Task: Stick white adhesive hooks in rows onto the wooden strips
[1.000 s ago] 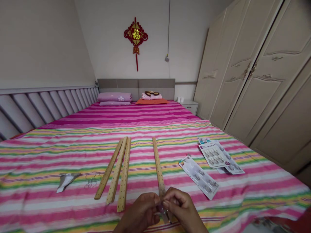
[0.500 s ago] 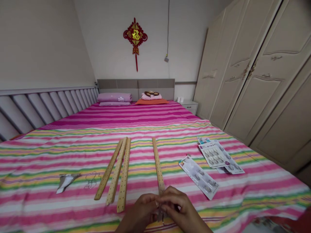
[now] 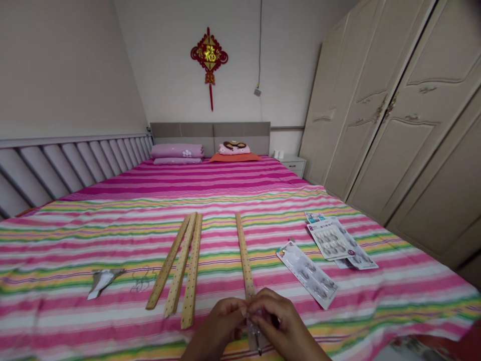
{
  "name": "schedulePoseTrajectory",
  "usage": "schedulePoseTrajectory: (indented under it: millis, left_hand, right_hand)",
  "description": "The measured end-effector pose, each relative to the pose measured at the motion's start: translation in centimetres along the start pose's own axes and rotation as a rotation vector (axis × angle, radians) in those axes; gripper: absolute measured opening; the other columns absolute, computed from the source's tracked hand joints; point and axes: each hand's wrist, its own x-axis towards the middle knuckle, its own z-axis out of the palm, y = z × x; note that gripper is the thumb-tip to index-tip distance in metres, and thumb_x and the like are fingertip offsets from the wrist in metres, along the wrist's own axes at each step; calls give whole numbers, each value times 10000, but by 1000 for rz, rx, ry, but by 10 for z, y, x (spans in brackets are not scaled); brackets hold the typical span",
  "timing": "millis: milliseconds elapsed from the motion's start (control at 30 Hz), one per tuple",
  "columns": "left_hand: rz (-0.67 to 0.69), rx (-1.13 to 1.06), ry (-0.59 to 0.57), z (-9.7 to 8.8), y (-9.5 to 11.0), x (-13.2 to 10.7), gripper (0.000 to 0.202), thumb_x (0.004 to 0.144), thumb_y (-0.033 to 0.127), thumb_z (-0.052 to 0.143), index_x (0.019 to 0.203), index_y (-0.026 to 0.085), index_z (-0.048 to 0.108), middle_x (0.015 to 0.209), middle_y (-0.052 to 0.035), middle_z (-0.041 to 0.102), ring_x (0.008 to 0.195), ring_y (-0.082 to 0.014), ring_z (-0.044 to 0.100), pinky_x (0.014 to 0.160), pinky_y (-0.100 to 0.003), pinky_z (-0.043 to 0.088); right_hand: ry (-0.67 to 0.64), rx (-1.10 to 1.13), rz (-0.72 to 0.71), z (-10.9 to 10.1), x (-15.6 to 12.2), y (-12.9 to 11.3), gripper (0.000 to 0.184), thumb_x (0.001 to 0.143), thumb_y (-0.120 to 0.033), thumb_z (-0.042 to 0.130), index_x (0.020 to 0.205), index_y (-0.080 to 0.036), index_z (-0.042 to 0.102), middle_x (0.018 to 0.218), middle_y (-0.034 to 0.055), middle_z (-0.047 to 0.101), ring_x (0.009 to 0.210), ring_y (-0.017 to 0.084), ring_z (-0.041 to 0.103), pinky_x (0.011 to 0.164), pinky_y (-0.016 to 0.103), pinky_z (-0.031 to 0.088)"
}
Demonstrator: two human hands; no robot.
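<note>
My left hand (image 3: 217,328) and my right hand (image 3: 280,323) meet at the bottom centre, fingers pinched together over the near end of a single perforated wooden strip (image 3: 244,253) lying on the striped bedspread (image 3: 112,235). Between the fingertips sits a small clear and metal piece (image 3: 256,336), too small to name. Three more wooden strips (image 3: 181,268) lie fanned out just left of my hands.
Blister cards (image 3: 308,273) and a second stack of cards (image 3: 336,243) lie to the right. A crumpled grey scrap (image 3: 100,281) and thin wire (image 3: 143,281) lie to the left. Wardrobe doors (image 3: 394,115) line the right side; pillows (image 3: 176,150) sit at the headboard.
My hands stay together at the strip's near end; the fingers shifted slightly and the small piece between them now hangs a little lower.
</note>
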Motion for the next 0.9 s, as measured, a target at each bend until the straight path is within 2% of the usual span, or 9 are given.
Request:
schedulePoseTrajectory:
  millis: [233, 433, 600, 900]
  left_hand:
    - [62, 129, 7, 3, 5, 0, 336, 611, 442, 714, 602, 127, 596, 526, 45, 462, 503, -80, 387, 517, -225, 260]
    - [47, 143, 23, 4, 4, -1, 300, 632, 414, 702, 645, 124, 627, 550, 34, 494, 522, -89, 402, 531, -228, 263]
    - [-32, -7, 25, 4, -4, 0, 299, 582, 386, 746, 629, 126, 607, 579, 23, 527, 553, -96, 441, 560, -228, 293]
    - [-29, -184, -59, 6, -11, 4, 309, 581, 348, 747, 586, 135, 523, 544, 50, 474, 548, -85, 429, 584, -228, 323]
  right_hand:
    - [-10, -16, -9, -1, 1, -3, 122, 815, -186, 549, 879, -207, 652, 819, 50, 591, 740, 162, 556, 653, 251, 442]
    - [-23, -32, -35, -1, -3, -4, 144, 837, -211, 522, 834, -220, 666, 823, 42, 578, 748, 162, 566, 648, 242, 441]
    - [-52, -89, -34, -1, -6, -3, 165, 845, -183, 497, 855, -229, 655, 840, 33, 558, 724, 146, 561, 631, 229, 433]
    - [-137, -169, -57, -4, -6, -8, 147, 864, -139, 437, 798, -199, 554, 844, 39, 530, 773, 143, 553, 655, 228, 433]
